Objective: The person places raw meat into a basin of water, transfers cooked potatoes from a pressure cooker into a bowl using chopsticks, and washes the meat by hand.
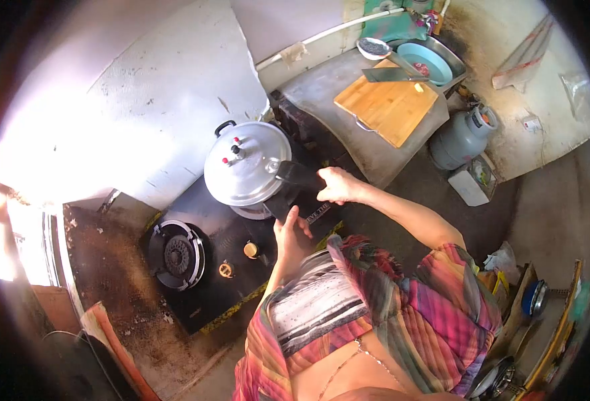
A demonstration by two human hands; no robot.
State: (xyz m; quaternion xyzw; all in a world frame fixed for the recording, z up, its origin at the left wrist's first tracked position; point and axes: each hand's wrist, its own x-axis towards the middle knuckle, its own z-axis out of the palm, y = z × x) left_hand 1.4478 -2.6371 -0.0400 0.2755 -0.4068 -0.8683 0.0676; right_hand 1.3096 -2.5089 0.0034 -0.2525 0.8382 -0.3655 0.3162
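Right hand (338, 186) gripping lid handle (299, 175). Left hand (290, 237) at pot handle (281, 205), can't tell if closed on it. Pressure cooker (245, 167) on stove (218, 230), lid on top. Long axis: short loop handle (225, 123) far side, long handles splayed rightward, toward wearer. Metal sheet (168, 100) close behind. Open room leftward over burner (178, 255); taped stove edge nearest wearer.

Kitchen with burner (176, 256), pressure cooker (249, 166)
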